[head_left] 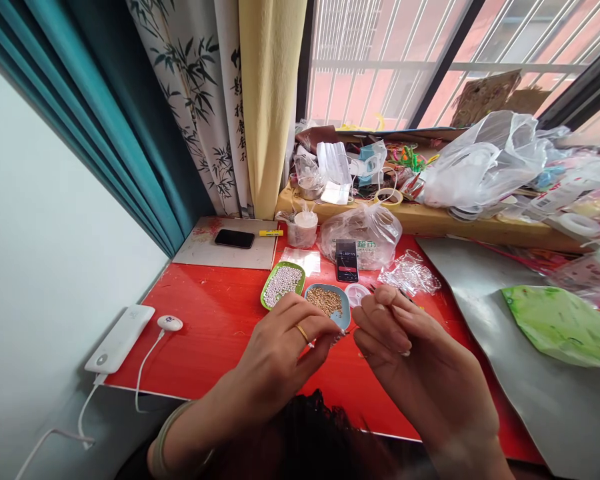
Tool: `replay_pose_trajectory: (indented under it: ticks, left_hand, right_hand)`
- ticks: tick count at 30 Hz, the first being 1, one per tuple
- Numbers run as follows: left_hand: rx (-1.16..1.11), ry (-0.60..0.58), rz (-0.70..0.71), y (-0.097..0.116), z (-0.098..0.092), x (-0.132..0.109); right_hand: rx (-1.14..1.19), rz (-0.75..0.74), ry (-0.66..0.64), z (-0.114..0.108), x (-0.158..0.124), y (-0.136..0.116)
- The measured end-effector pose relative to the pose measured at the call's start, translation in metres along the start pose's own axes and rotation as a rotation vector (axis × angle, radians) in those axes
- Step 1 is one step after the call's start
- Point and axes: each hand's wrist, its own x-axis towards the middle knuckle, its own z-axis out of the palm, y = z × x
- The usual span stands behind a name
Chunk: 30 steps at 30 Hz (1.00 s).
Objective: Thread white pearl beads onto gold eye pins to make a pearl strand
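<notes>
- Dark, hair-like strands edge into the bottom of the head view, closest to the lens.
- Just beyond, a person's left hand, a gold ring on one finger and a pale bangle on the wrist, pinches a small beaded piece between thumb and fingertips, above the red surface.
- Opposite, the right hand is raised with fingers curled and the tips of thumb and forefinger close together; whether they grip anything, one cannot tell.
- Behind the left hand sit a green tray of pale, pearly beads and, just beside it, a blue tray of golden beads, the beaded piece overlapping its near edge in the view.
- A clear round lid lies near the blue tray, with a lit phone leaning by a clear plastic bag.
- At far left, a dark phone rests on a grey board; a white box and a white corded device lie nearer.
- At right, a green packet rests on a grey sheet, below a cluttered ledge and barred window.
</notes>
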Motion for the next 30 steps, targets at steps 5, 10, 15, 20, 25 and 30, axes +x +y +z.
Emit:
replay_pose_trajectory:
  ticks: [5,10,15,20,25,30]
  left_hand:
    - [0.171,0.057,0.099,-0.001,0.002,-0.001]
    - [0.133,0.096,0.059,-0.004,0.002,0.001]
    - [0.157,0.191,0.052,-0.006,0.002,0.004]
    - [0.157,0.216,0.053,-0.004,0.001,0.006]
    - [0.116,0.247,0.035,0.000,0.001,0.007]
    - [0.122,0.225,0.080,0.001,0.002,0.007]
  right_hand:
    - [-0.179,-0.113,0.093,-0.004,0.005,0.000]
    - [-0.728,-0.332,0.106,-0.019,0.012,-0.002]
    - [-1.285,-0.582,0.112,-0.029,0.010,-0.001]
    - [-1.117,-0.563,0.095,-0.034,0.006,0.008]
    - [-0.945,-0.414,-0.004,-0.032,0.007,0.024]
    - [-0.777,-0.398,0.067,-0.020,0.007,0.035]
